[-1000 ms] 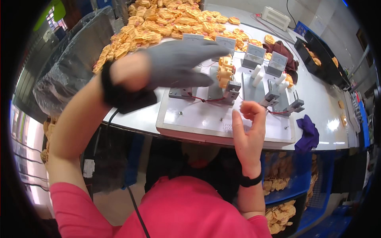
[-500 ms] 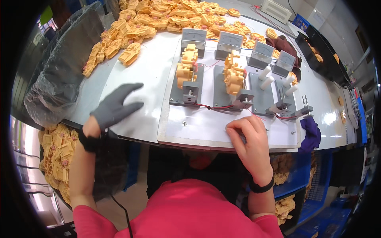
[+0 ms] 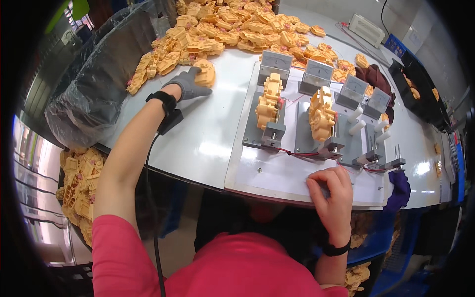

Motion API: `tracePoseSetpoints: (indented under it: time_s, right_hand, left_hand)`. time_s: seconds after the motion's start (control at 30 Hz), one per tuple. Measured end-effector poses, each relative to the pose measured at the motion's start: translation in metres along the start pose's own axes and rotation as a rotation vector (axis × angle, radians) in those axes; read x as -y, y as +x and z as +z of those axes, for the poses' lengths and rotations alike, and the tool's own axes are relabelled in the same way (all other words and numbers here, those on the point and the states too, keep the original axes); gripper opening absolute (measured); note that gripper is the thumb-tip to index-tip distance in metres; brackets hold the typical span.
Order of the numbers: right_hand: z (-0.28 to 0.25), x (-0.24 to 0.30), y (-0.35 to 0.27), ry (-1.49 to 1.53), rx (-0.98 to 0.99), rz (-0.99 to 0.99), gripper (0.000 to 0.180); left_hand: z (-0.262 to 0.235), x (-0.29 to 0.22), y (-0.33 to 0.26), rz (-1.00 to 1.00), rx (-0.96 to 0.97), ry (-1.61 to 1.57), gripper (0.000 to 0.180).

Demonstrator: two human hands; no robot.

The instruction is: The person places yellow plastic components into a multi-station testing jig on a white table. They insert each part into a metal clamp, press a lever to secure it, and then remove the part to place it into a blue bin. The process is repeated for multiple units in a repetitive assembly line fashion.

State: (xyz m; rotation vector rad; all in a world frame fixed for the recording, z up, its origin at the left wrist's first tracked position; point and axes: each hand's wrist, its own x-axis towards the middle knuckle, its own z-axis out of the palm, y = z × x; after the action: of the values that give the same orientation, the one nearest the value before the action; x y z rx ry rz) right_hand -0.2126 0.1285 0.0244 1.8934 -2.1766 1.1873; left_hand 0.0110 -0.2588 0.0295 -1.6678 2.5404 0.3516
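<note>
My left hand (image 3: 188,85), in a grey glove, reaches to the left of the table and closes around a single yellow plastic part (image 3: 205,73) beside the big heap. Bare, my right hand (image 3: 332,190) rests at the front edge of the white board (image 3: 242,179), its fingers curled and no object visible in them. Ahead of it, one yellow part (image 3: 268,101) stands upright on a grey test fixture (image 3: 253,129). A second yellow part (image 3: 321,115) is mounted on the fixture to its right. Other fixtures farther right carry white posts (image 3: 357,127) and bare metal pins.
Several analog meters (image 3: 276,62) stand behind the fixtures. A heap of yellow parts (image 3: 237,27) covers the back of the table. Left is a plastic-lined bin (image 3: 94,84); a purple cloth (image 3: 399,189) hangs at the right front edge. A black cable (image 3: 151,198) runs from my left wrist.
My left hand has moved away from me and to the right, from bare table to the lone yellow part, and closed on it. My right hand keeps its place by the board's edge.
</note>
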Motion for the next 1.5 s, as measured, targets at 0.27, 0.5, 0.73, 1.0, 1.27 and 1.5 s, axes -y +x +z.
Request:
tracePoseSetpoints:
  time_s: [0.27, 0.5, 0.73, 1.0, 1.27, 1.5]
  right_hand:
    - [0.0, 0.0, 0.001, 0.033, -0.002, -0.023, 0.011]
    - [0.0, -0.003, 0.0, 0.025, -0.016, -0.047, 0.012]
    - [0.0, -0.006, -0.002, 0.034, -0.042, -0.053, 0.014]
    - [-0.01, -0.007, -0.014, 0.445, -0.277, 0.051, 0.019]
    - [-0.035, -0.037, -0.006, 0.381, -0.599, 0.214, 0.023]
    - [-0.032, -0.051, -0.008, 0.477, -0.593, 0.234, 0.026]
  left_hand:
    - [-0.012, -0.016, 0.003, -0.095, 0.043, 0.011, 0.108]
    - [-0.009, -0.025, -0.013, -0.15, 0.439, -0.439, 0.083]
    - [-0.021, 0.003, -0.035, -0.149, 0.476, -0.777, 0.047]
    - [-0.082, -0.015, -0.094, 0.303, 0.124, -1.22, 0.059]
    - [-0.099, -0.103, -0.132, 0.677, 0.049, -1.097, 0.056]
    - [-0.09, -0.165, -0.128, 0.784, 0.172, -1.009, 0.054]
